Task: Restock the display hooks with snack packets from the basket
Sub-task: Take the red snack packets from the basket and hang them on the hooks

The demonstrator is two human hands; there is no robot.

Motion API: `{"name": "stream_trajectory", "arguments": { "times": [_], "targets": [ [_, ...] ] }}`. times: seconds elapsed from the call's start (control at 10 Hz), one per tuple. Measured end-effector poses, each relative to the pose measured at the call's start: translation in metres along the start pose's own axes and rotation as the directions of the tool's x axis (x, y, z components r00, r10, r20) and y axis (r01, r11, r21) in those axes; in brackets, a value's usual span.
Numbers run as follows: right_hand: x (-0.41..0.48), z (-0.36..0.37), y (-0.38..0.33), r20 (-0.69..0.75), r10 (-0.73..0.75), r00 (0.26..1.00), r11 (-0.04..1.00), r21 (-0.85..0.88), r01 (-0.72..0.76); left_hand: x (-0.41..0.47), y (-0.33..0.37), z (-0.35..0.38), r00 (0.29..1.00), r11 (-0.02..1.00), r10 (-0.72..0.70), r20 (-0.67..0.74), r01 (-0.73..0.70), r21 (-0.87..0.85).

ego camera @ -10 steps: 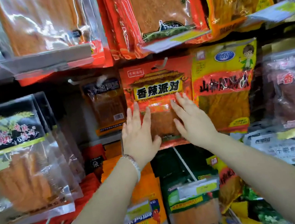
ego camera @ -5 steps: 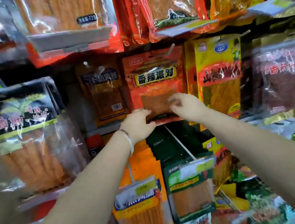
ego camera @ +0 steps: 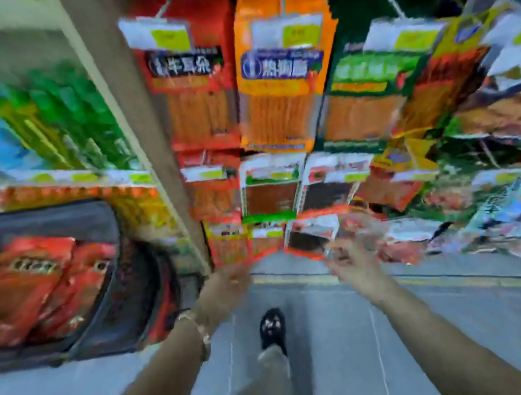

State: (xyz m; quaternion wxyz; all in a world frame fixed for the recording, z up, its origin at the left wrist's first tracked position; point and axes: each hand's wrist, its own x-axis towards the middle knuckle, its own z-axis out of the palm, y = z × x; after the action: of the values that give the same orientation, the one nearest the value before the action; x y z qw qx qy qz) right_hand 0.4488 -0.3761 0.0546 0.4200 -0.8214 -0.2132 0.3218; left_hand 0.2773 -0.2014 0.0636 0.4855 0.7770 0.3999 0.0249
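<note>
Grip unreadable on both sides: the left hand point(ego camera: 231, 277) and right hand point(ego camera: 346, 260) are smeared by blur, so I cannot tell whether the fingers are curled or straight. Both arms reach forward and down, hands apart, just below the lowest hanging packets point(ego camera: 308, 237). Red snack packets point(ego camera: 25, 291) lie in the dark basket point(ego camera: 108, 231) at left, their long axes slanting from near left to far right.

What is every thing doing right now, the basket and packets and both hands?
Basket: open, holding red packets.
Red packets: lying inside the basket.
Orange packet: hanging on its hook.
Left hand: too blurred to tell.
Right hand: fingers loose, holding nothing.
</note>
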Motion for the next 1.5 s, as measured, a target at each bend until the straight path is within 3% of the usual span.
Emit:
{"name": "stream_trajectory", "arguments": {
  "times": [0.1, 0.2, 0.3, 0.4, 0.6, 0.8, 0.9, 1.1, 1.3, 1.5],
  "targets": [
    [-0.042, 0.05, 0.068, 0.211, 0.349, 0.913, 0.937, -0.055, -0.346, -0.062, -0.099, 0.027, 0.932, 0.941, -0.339, 0.128, 0.338, 0.034],
    [-0.084, 0.089, 0.11, 0.342, 0.563, 0.752, 0.826, -0.218, -0.519, -0.141, -0.159, 0.042, 0.82, 0.843, -0.533, 0.208, 0.494, 0.211],
    [-0.11, 0.12, 0.132, 0.406, 0.518, 0.753, 0.83, -0.452, -0.327, -0.169, -0.19, 0.033, 0.808, 0.813, -0.579, 0.11, 0.562, 0.149],
    [-0.106, 0.146, 0.121, 0.479, 0.514, 0.711, 0.786, -0.595, -0.167, -0.177, -0.217, 0.011, 0.751, 0.762, -0.646, 0.14, 0.644, 0.062],
    [-0.035, 0.214, 0.051, 0.509, 0.535, 0.674, 0.766, -0.63, -0.132, -0.179, -0.266, -0.05, 0.626, 0.627, -0.761, 0.171, 0.777, -0.057],
    [0.026, 0.309, -0.056, 0.512, 0.409, 0.756, 0.842, -0.53, -0.096, -0.147, -0.295, -0.147, 0.648, 0.577, -0.754, 0.105, 0.731, -0.364],
    [0.044, 0.362, -0.105, 0.517, 0.296, 0.803, 0.925, -0.364, -0.107, -0.124, -0.313, -0.199, 0.674, 0.582, -0.734, 0.084, 0.688, -0.434],
    [0.08, 0.446, -0.172, 0.556, 0.267, 0.787, 0.964, -0.151, -0.221, -0.066, -0.335, -0.287, 0.694, 0.65, -0.716, -0.075, 0.623, -0.435],
    [0.139, 0.515, -0.169, 0.533, 0.482, 0.696, 0.859, -0.13, -0.496, -0.001, -0.347, -0.322, 0.694, 0.623, -0.708, -0.129, 0.527, -0.578],
    [0.188, 0.567, -0.128, 0.359, 0.729, 0.583, 0.652, -0.105, -0.751, 0.064, -0.369, -0.327, 0.693, 0.566, -0.712, -0.108, 0.477, -0.672]
  ]
}}
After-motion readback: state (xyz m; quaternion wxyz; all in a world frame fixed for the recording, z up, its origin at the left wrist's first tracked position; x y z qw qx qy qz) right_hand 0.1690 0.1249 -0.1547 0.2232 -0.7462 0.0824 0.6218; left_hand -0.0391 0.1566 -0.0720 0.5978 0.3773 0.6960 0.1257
